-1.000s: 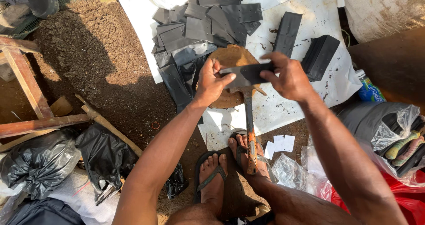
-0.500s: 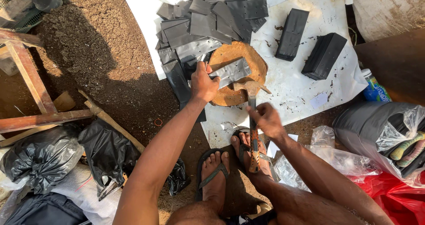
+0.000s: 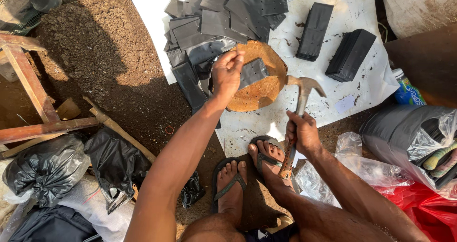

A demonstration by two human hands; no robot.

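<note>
My left hand pinches the edge of a flat black plastic bag lying on a round wooden block. My right hand grips the wooden handle of a claw hammer, its metal head raised just right of the block. A heap of flat black bags lies behind the block on a white sheet. My feet in sandals rest at the sheet's near edge.
Two neat stacks of black bags sit on the sheet at the right. A plastic bottle and clear and red bags lie at the right. Black bin bags and a wooden frame are on the dirt at the left.
My right hand let go of the bag, dropped to the hammer near my feet and lifted it beside the block. My left hand kept the bag on the block.
</note>
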